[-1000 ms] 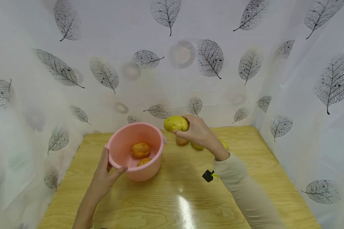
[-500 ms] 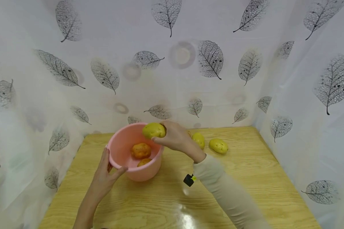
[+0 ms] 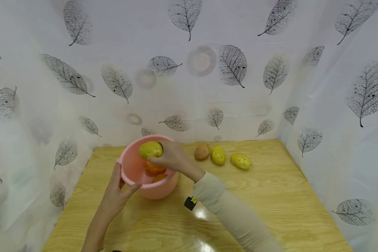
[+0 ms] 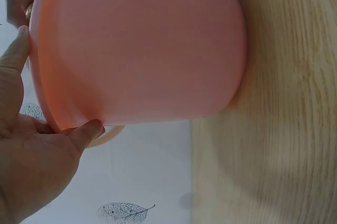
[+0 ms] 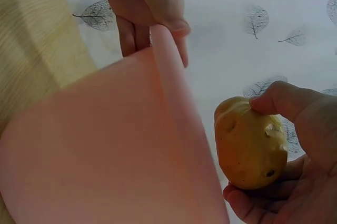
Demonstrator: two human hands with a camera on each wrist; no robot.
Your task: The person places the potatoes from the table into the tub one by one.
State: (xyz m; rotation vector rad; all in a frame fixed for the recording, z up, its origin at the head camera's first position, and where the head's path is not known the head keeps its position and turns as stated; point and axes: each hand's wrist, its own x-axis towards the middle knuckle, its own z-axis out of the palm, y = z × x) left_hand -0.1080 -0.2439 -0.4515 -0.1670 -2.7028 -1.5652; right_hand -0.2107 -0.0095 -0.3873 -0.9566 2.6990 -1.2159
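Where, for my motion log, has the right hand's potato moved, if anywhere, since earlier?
Yes: against the curtain, the potato moved left and down in the head view, now over the bucket.

right hand — moved leftward | held yellow potato — now over pink bucket | brown potato fully uncovered

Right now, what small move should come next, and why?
Probably lower the yellow potato into the pink bucket and release it: the right hand holds it over the opening, two other potatoes lie inside, and the left hand grips the bucket.
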